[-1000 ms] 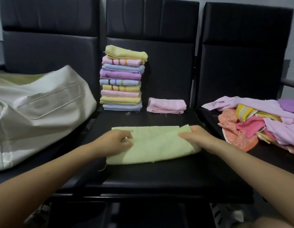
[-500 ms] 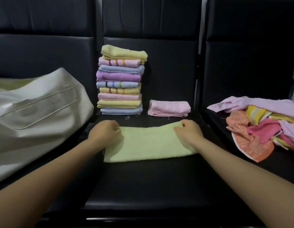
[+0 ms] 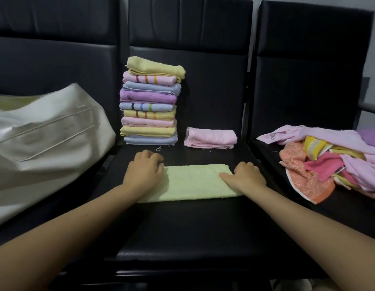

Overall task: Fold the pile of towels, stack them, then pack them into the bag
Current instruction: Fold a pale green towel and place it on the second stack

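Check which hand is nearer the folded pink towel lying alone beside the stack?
Right. The right hand rests on the green towel's right end, just below the pink towel; the left hand is at the left end, below the stack.
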`<action>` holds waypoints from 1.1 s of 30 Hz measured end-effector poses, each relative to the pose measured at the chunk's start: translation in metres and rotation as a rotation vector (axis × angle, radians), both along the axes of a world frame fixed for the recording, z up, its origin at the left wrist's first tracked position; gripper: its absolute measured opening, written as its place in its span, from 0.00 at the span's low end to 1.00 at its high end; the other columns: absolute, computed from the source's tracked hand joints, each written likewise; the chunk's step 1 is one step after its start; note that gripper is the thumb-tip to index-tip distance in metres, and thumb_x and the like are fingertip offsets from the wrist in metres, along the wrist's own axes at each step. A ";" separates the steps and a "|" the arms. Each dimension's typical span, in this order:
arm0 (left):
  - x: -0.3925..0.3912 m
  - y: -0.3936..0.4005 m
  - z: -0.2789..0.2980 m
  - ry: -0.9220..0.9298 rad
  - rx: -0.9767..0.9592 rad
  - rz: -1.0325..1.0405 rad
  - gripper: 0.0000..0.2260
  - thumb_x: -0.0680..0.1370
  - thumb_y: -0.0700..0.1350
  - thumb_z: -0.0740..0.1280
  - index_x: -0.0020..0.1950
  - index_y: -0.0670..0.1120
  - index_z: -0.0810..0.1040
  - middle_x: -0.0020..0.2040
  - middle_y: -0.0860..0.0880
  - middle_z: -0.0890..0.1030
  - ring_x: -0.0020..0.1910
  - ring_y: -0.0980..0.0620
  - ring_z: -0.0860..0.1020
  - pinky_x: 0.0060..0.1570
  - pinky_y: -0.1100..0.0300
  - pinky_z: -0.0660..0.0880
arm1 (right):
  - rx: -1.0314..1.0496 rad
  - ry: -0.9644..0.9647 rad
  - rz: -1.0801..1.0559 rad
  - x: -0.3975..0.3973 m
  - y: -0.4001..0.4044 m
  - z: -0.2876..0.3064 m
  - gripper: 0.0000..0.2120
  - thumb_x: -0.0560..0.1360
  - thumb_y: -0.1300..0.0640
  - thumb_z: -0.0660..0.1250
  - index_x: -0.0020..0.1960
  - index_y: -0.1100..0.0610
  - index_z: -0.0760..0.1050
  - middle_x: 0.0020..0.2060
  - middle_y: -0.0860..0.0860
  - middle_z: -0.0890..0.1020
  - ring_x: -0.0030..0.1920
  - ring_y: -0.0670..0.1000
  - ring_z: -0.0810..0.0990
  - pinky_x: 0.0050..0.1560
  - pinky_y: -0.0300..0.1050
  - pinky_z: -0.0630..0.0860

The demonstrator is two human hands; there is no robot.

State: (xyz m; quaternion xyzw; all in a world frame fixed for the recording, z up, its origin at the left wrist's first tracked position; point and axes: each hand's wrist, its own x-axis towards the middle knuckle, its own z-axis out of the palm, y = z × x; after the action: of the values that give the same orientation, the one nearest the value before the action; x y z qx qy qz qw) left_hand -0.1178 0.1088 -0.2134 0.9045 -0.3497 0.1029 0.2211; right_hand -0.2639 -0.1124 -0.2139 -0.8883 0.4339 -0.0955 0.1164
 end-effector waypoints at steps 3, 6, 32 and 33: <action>-0.025 -0.011 -0.001 0.005 -0.001 -0.146 0.19 0.83 0.52 0.55 0.71 0.49 0.71 0.72 0.47 0.68 0.71 0.48 0.63 0.69 0.54 0.62 | 0.092 0.112 -0.045 -0.004 0.003 0.008 0.33 0.70 0.31 0.63 0.62 0.56 0.75 0.60 0.53 0.77 0.61 0.56 0.75 0.50 0.47 0.74; -0.045 -0.019 -0.012 -0.002 0.205 -0.270 0.23 0.83 0.56 0.48 0.78 0.52 0.59 0.79 0.47 0.56 0.78 0.49 0.53 0.75 0.55 0.52 | 0.227 0.038 -0.009 -0.003 0.006 0.009 0.22 0.69 0.37 0.68 0.50 0.54 0.76 0.50 0.52 0.80 0.52 0.54 0.79 0.41 0.43 0.71; -0.029 -0.018 -0.006 0.330 -0.155 -0.106 0.16 0.78 0.43 0.63 0.66 0.49 0.75 0.37 0.55 0.72 0.42 0.52 0.73 0.44 0.58 0.70 | 0.210 -0.077 0.254 0.022 0.055 0.008 0.24 0.72 0.40 0.66 0.62 0.53 0.72 0.56 0.50 0.75 0.60 0.53 0.74 0.54 0.47 0.73; -0.029 -0.017 -0.007 0.284 -0.117 -0.117 0.16 0.78 0.43 0.63 0.65 0.49 0.75 0.37 0.56 0.71 0.42 0.52 0.73 0.43 0.58 0.69 | 0.173 -0.021 0.263 0.021 0.056 0.007 0.26 0.71 0.37 0.66 0.61 0.53 0.72 0.59 0.50 0.74 0.62 0.53 0.72 0.57 0.48 0.72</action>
State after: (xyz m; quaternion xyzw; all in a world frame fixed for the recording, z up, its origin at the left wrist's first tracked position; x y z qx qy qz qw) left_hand -0.1464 0.0919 -0.2199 0.8737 -0.3604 -0.0189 0.3263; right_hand -0.2427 -0.0568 -0.2070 -0.9230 0.3192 -0.0511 0.2086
